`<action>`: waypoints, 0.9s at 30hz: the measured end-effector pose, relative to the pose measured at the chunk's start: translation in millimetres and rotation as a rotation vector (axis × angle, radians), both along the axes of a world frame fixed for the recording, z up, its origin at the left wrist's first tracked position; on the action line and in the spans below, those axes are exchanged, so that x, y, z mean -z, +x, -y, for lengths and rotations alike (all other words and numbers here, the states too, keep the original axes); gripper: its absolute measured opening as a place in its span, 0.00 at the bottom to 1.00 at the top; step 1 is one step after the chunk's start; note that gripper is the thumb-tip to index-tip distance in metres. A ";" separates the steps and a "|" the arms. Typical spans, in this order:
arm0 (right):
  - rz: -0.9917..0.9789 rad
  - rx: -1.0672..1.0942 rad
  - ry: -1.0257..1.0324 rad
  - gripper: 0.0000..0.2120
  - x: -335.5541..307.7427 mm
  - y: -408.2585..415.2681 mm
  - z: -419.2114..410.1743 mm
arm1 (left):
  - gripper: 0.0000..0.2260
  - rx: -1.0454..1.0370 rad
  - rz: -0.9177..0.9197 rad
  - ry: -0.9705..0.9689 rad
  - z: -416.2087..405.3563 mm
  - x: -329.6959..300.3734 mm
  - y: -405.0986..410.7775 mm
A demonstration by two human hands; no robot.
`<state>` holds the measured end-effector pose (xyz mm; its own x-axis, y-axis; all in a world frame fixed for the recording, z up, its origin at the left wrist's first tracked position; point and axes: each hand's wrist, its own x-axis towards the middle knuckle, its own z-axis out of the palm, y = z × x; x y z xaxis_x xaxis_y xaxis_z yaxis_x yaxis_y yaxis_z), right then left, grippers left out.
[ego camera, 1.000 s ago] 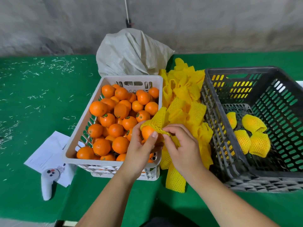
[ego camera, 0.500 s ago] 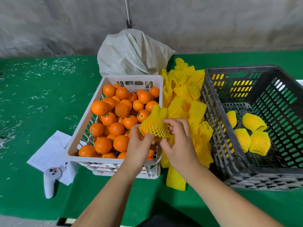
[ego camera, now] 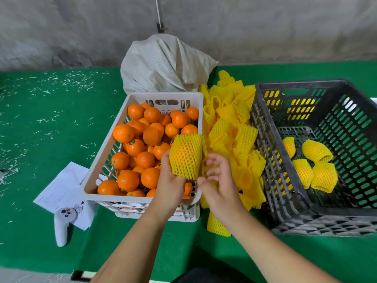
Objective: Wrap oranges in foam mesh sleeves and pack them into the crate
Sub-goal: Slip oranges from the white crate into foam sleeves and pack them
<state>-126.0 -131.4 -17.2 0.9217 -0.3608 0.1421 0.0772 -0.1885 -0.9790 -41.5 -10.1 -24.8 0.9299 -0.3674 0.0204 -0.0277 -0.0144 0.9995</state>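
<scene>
My left hand [ego camera: 170,183] holds an orange wrapped in a yellow foam mesh sleeve [ego camera: 185,156] from below, over the right near corner of the white basket [ego camera: 106,152] full of bare oranges [ego camera: 142,144]. My right hand [ego camera: 219,180] hovers just right of the wrapped orange, fingers loosely spread, holding nothing. A pile of loose yellow sleeves [ego camera: 230,127] lies between the basket and the dark grey crate [ego camera: 285,201]. Several wrapped oranges [ego camera: 314,166] sit on the crate floor.
A grey-white woven sack [ego camera: 163,64] stands behind the basket. Sheets of paper [ego camera: 61,190] and a white handheld controller [ego camera: 62,223] lie on the green table cover [ego camera: 40,123] at the left. Pale shavings are scattered over the cover.
The sleeve has been pulled fully over the orange. My right hand has let go of the mesh and moved slightly away to the right; my left hand keeps the wrapped orange.
</scene>
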 end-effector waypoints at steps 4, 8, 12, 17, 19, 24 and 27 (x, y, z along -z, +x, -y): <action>-0.138 -0.105 0.415 0.21 -21.3 12.8 7.7 | 0.31 0.115 0.061 0.066 -1.9 -1.7 -1.7; -0.160 0.015 0.688 0.18 -28.8 15.9 12.2 | 0.23 0.209 0.168 0.102 -2.1 3.5 -3.3; -0.219 0.137 0.971 0.12 -33.9 14.8 37.5 | 0.18 0.264 0.239 0.084 1.4 7.0 -6.7; -0.076 0.335 0.722 0.20 -44.1 5.8 89.8 | 0.12 0.212 0.238 0.143 7.3 11.7 1.8; -0.009 0.520 0.374 0.22 -48.5 -6.2 122.8 | 0.12 0.139 0.227 0.297 0.4 18.5 17.6; -0.071 0.768 -0.200 0.28 -32.1 -13.2 152.4 | 0.19 0.437 -0.031 0.969 2.9 25.0 55.4; -0.017 0.821 -0.241 0.26 -28.0 -6.6 148.8 | 0.16 0.740 -0.056 1.149 17.0 17.3 49.8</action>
<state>-132.6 -280.1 10.8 0.3840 -0.8769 0.2892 -0.1888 -0.3812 -0.9050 8.3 -27.1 -42.1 0.4999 -0.5587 -0.6618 -0.3517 -0.8292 0.4345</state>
